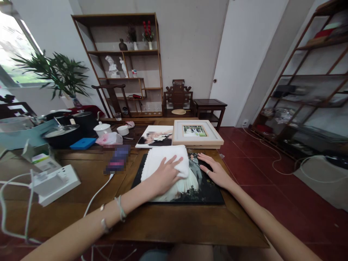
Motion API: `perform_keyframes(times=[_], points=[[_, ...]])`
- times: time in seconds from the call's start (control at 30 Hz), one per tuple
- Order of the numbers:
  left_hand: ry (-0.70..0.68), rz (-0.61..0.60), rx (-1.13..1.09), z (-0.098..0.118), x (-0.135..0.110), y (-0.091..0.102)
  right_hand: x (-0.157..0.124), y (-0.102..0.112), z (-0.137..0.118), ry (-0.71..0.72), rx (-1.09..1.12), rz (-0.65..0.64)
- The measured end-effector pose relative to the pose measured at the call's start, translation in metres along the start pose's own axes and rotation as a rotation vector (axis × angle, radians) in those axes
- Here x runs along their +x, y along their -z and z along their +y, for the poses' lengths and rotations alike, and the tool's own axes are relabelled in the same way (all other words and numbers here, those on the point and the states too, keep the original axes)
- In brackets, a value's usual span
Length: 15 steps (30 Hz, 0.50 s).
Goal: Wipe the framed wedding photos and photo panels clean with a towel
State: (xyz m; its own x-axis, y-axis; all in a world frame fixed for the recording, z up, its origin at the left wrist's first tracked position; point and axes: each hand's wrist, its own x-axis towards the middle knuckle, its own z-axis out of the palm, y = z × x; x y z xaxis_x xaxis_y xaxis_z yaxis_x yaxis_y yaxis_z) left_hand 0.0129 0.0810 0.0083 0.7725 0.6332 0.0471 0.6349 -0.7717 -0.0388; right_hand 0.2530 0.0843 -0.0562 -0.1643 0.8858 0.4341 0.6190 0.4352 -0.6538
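A large dark photo print (206,194) of a couple lies flat on the wooden table (174,224) in front of me. A folded white cloth (163,157) rests on its upper left part. My left hand (165,174) presses on the cloth, fingers spread across its near edge. My right hand (214,170) lies flat and open on the print's right side, a ring on one finger. Behind the print sit a light wooden picture frame (197,135) with a small photo in it and another unframed photo print (154,137).
The table's left half holds a white power strip (54,183) with cables, a blue box (83,143), pots (61,135), white cups and a blurred packet (118,158). Wooden shelves, chairs and a plant stand behind. Cables run over the red tiled floor at right.
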Motion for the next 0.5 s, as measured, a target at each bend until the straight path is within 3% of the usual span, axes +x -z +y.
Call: perform_keyframes(times=[0.17, 0.27, 0.37, 0.5], points=[[-0.153, -0.011, 0.023, 0.056, -0.056, -0.012, -0.001, -0.001, 0.001, 0.006, -0.009, 0.003], [-0.216, -0.003, 0.004, 0.068, -0.075, -0.013, -0.001, -0.001, 0.001, 0.015, -0.006, 0.005], [-0.195, -0.028, -0.014, 0.056, -0.074, -0.005, -0.001, -0.001, 0.0, 0.015, -0.011, -0.004], [-0.074, -0.057, -0.06, 0.018, -0.05, 0.007, -0.001, 0.0, 0.0, 0.005, -0.019, -0.009]])
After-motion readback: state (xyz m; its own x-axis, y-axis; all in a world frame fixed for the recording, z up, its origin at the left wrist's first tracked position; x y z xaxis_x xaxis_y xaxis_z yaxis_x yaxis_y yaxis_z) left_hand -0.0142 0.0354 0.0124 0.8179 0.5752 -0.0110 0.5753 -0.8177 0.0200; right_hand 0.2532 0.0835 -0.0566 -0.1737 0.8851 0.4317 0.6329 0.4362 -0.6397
